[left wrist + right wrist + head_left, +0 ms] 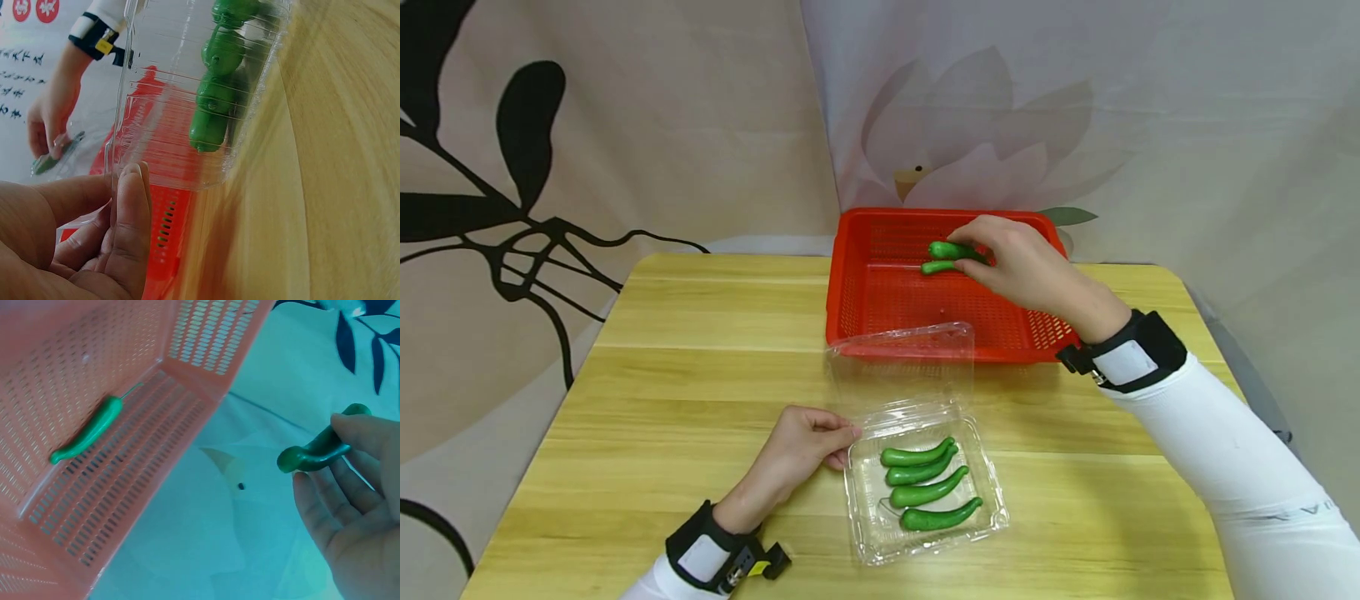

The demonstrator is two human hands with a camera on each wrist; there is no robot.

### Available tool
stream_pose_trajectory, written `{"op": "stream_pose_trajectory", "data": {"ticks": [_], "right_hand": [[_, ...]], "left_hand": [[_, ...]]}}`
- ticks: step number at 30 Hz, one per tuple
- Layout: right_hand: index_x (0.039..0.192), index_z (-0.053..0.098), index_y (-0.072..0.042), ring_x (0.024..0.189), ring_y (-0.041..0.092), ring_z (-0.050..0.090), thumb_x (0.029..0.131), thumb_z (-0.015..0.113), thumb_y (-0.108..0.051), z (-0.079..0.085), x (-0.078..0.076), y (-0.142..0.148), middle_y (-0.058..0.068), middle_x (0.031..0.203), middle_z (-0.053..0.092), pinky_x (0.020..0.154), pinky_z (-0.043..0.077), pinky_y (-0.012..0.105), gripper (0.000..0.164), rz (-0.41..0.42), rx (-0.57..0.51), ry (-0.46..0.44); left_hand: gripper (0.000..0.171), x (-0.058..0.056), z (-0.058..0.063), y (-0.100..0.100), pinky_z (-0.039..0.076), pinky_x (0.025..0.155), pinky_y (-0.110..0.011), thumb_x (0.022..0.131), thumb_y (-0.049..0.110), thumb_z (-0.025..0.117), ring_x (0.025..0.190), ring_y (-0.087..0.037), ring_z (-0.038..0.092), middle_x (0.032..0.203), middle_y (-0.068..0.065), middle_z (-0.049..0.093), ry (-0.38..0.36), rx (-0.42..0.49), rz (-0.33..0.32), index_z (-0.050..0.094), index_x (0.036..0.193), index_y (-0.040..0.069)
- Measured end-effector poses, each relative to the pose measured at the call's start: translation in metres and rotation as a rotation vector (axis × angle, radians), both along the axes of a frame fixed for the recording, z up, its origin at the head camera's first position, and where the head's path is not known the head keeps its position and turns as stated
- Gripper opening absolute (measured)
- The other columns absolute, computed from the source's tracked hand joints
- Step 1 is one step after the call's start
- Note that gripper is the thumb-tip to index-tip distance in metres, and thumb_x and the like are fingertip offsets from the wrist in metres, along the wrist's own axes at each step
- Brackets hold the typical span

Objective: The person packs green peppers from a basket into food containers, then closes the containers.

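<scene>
My right hand [1018, 262] is over the red basket, pinching a green chili pepper [322, 450] between thumb and fingers. One more green pepper [90, 431] lies on the basket floor, below the held one in the head view. Nearer to me, a clear plastic clamshell box [868, 542] stands on the table with its lid raised. Several green peppers [928, 493] lie side by side inside it, their curved tips toward the right. My left hand [801, 450] pinches the box's left rim near the hinge, thumb on one side and fingers on the other in the left wrist view.
The red perforated basket [837, 292] stands at the back of the wooden table [700, 375], close to a printed cloth backdrop [700, 125]. The clear lid [902, 375] leans back toward the basket and overlaps its front wall in the head view.
</scene>
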State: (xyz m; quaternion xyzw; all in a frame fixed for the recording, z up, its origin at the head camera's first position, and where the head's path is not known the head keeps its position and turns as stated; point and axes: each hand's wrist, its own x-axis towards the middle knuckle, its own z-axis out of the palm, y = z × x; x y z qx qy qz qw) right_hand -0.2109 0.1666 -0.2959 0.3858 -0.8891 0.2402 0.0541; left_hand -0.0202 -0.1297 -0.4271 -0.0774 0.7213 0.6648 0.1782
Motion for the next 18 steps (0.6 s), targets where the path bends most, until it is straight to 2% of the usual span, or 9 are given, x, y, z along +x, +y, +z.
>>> {"op": "stream_pose_trajectory", "data": {"ticks": [6, 11, 18], "right_hand": [[0.117, 0.073, -0.002, 0.097, 0.022, 0.063, 0.091, 0.082, -0.003, -0.001, 0.02, 0.005, 0.007, 0.109, 0.072, 0.082, 0.057, 0.04, 0.028, 0.076, -0.092, 0.072], [0.115, 0.075, -0.002, 0.1, 0.02, 0.063, 0.088, 0.083, 0.002, -0.003, 0.034, 0.008, 0.005, 0.109, 0.072, 0.081, 0.056, 0.035, 0.028, 0.138, -0.155, 0.122], [0.11, 0.075, 0.0, 0.099, 0.023, 0.066, 0.083, 0.087, 0.002, -0.008, 0.055, 0.01, 0.008, 0.108, 0.072, 0.081, 0.058, 0.035, 0.029, 0.178, -0.153, 0.174]], "left_hand": [[0.018, 0.0, 0.0, 0.001, 0.063, 0.058, -0.029, 0.094, 0.007, 0.079, 0.058, -0.015, 0.067, 0.076, -0.019, 0.072, 0.004, -0.007, 0.001, 0.077, 0.1, -0.01], [0.018, -0.001, 0.0, 0.0, 0.063, 0.058, -0.03, 0.094, 0.007, 0.079, 0.058, -0.016, 0.067, 0.075, -0.018, 0.072, 0.003, -0.02, 0.004, 0.077, 0.1, -0.009], [0.017, -0.002, -0.001, -0.001, 0.063, 0.059, -0.031, 0.094, 0.006, 0.078, 0.058, -0.016, 0.067, 0.077, -0.018, 0.072, 0.002, -0.018, 0.007, 0.077, 0.1, -0.01]]}}
